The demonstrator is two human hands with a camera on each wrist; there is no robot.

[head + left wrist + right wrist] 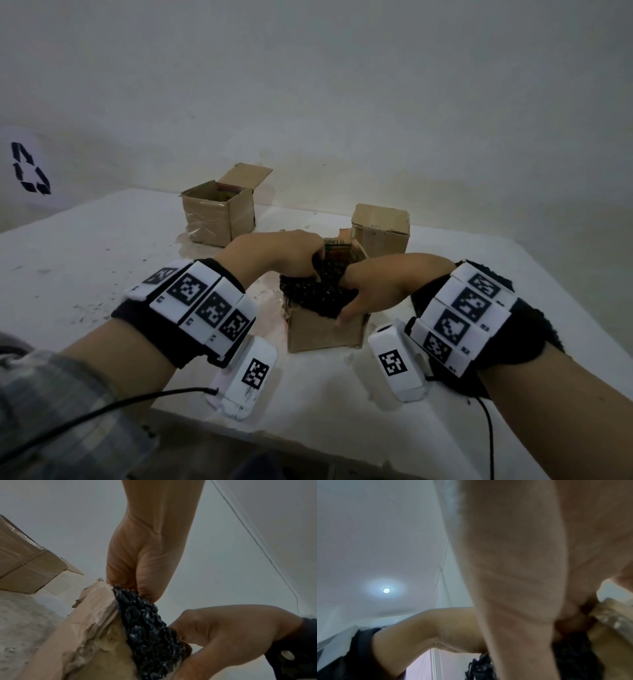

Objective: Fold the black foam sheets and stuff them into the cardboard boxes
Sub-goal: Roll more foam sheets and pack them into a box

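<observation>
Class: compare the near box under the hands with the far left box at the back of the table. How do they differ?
1. The near box has black foam bulging out of its top; the far left box shows none.
2. Both hands, left and right, work at the near box; the far left box stands untouched.
3. The far left box's flap stands up.

Both are brown cardboard, open-topped.

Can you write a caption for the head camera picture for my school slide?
Two hands, left hand and right hand, push black foam sheet into the near cardboard box.
</observation>
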